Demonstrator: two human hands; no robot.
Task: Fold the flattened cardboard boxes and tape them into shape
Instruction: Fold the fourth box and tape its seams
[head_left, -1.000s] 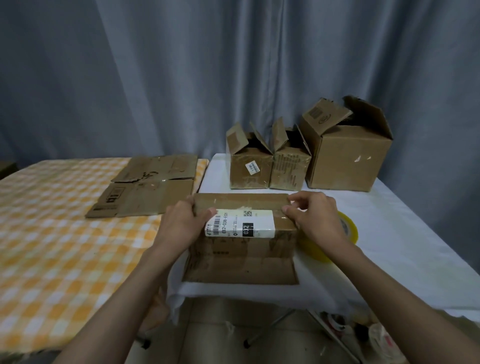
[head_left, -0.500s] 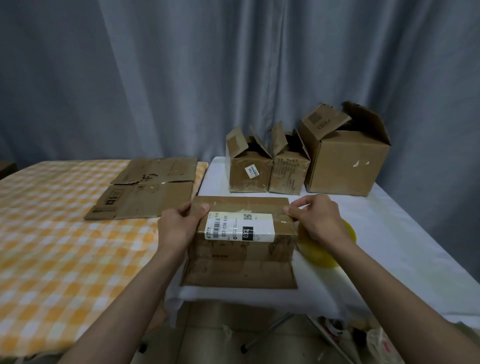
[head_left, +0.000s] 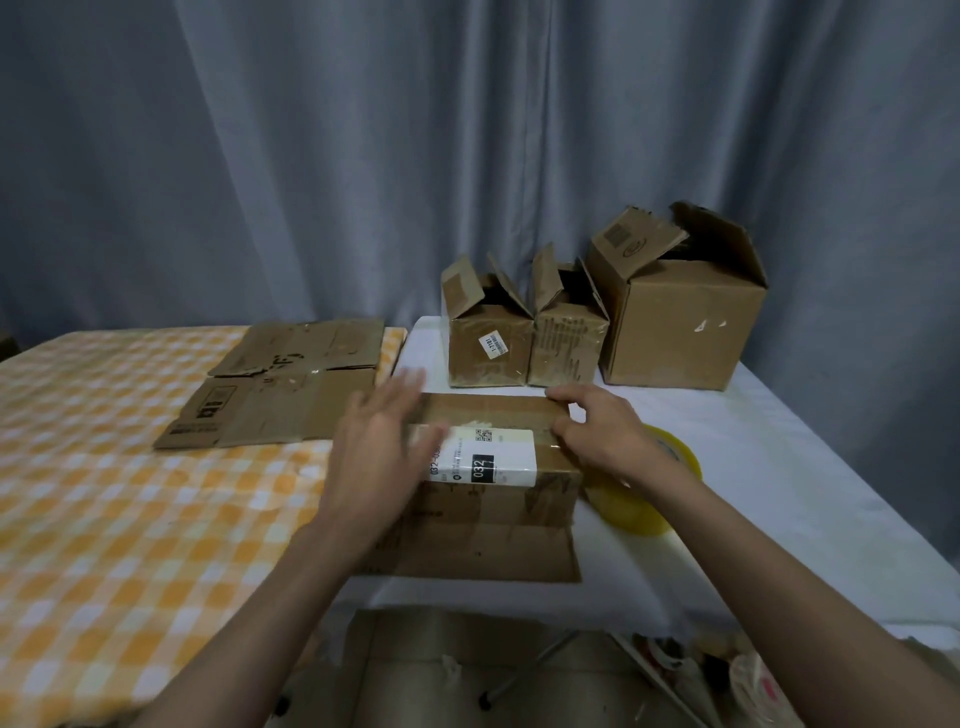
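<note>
Both forearms reach forward from the lower corners, bare to the wrist. The left hand (head_left: 376, 449) is motion-blurred, its fingers straight and spread, palm turned down and to the right, the fingertips pointing up and away from the body (whether the palm touches anything beneath it cannot be told through the blur). The right hand (head_left: 605, 434) is sharp, knuckles up, its fingers bent at the middle joints with the tips pressed downward; its forefinger stretches to the left, and the thumb is tucked below it.
</note>
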